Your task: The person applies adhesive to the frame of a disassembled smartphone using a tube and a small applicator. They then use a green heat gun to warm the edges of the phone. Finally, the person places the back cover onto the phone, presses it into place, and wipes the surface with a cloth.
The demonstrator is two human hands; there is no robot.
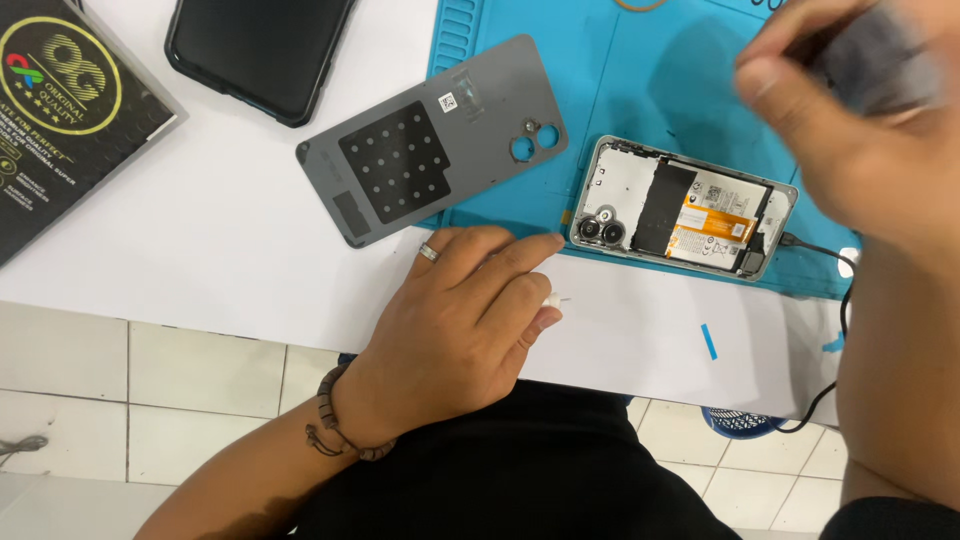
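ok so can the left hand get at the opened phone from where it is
Probably yes. The left hand rests on the white table edge just beside the opened phone, index finger pointing toward its camera end, with nothing lying between them. The blurred right hand is raised above it.

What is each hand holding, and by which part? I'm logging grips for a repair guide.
The left hand pinches a small white part at one end. The right hand is too blurred to tell.

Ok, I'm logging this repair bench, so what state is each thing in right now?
Opened phone: back off, battery and cameras exposed, cable plugged in, lying on the blue mat.
Grey back cover: removed, inner side up, half on the mat.
Black phone: screen dark, flat on the table.
Left hand: resting on the table, pinching a small white piece.
Right hand: raised, blurred, grip unclear.
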